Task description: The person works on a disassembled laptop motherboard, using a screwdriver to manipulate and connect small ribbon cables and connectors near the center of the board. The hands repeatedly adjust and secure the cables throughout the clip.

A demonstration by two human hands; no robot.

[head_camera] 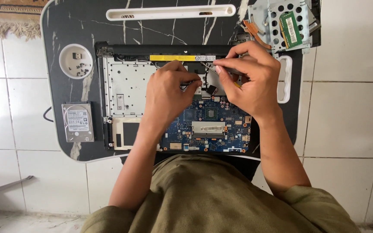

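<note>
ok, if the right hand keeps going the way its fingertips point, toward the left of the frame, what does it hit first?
Probably the left hand: the right hand pinches a thin tool whose tip aims at the left hand's fingertips over the opened laptop chassis. Depth is unclear, so it may pass just above.

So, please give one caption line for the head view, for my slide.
Both hands, left hand and right hand, work above the blue motherboard of an opened laptop on a black marble-pattern table.

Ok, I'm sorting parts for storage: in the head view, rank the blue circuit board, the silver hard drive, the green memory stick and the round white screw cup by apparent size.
1. Blue circuit board, partly hidden by the hands.
2. Silver hard drive.
3. Round white screw cup, close to the drive, so that order is unsure.
4. Green memory stick.
</note>
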